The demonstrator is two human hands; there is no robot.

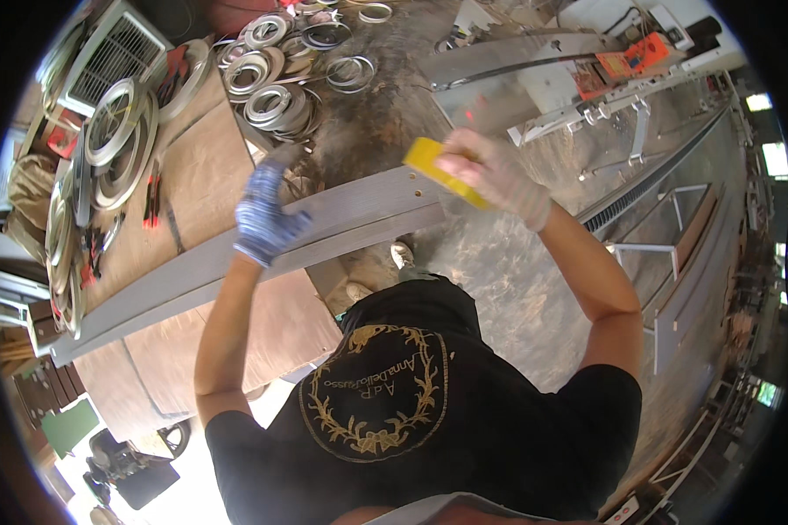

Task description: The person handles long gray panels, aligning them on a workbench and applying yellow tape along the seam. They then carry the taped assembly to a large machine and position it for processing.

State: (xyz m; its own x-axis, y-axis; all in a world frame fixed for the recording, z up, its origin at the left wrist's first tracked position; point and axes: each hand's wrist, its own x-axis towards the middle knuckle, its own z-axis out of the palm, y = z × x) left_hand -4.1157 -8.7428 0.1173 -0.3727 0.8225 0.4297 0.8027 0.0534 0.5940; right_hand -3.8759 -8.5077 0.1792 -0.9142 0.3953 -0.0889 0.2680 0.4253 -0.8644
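In the head view, the right hand (497, 175), pale-gloved and slightly blurred, is up with its fingers wrapped firmly round a yellow block (425, 158), and that block sits aslant just by the drilled end of a long grey board (350, 208); whether the two touch, I cannot tell. Over on the left, the left hand (270, 219), gloved in blue and white stripes, is spread wide, thumb out to the right, nothing in its grasp, right over the board, contact impossible to call from here. The board runs across a brown worktable (208, 166), its right end jutting past the edge. On the tabletop, left of that hand, red-handled pliers (152, 199) and pale coils (114, 122); beyond, more silvery coils (280, 112) crowd the floor (372, 131).
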